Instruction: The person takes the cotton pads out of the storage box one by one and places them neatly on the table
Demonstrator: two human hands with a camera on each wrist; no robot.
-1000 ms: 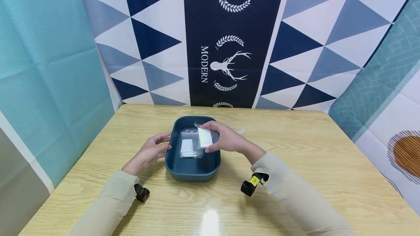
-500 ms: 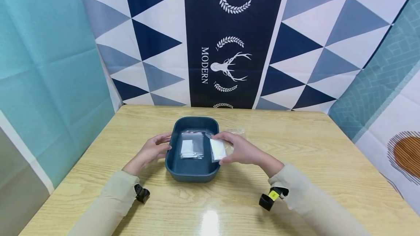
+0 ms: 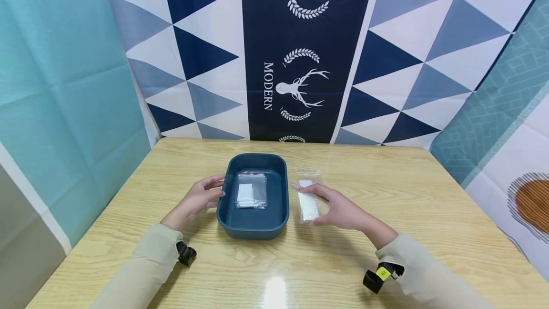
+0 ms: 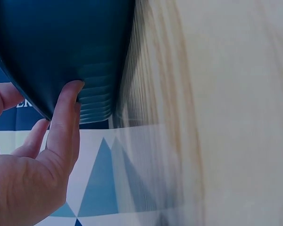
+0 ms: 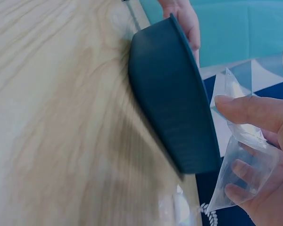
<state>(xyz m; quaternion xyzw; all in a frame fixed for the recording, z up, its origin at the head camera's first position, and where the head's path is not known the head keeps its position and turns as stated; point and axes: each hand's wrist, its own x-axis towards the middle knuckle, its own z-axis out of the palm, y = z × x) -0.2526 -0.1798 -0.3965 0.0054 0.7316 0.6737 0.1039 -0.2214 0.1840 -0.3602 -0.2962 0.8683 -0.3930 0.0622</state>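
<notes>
In the head view, a dark blue bin (image 3: 253, 225) stands on the table with small clear zip bags (image 3: 251, 194) with white contents lying inside it. My left hand (image 3: 200, 197) touches the bin's left side, its fingers fairly straight against the wall and rim; the left wrist view shows those fingertips on the outer wall. To the right of the bin, my right hand (image 3: 339, 209) holds a clear plastic bag (image 5: 247, 160) with white contents between thumb and fingers. It hovers over another clear bag (image 3: 310, 174) on the table, which is partly hidden.
The pale wooden table (image 3: 407, 213) spreads around the bin. A patterned cloth (image 3: 296, 51) hangs behind its far edge, and a teal cloth (image 3: 73, 85) on the left.
My right hand has carried its bag out of the bin, over the right rim, to above the table. My left hand has stayed at the bin's left side.
</notes>
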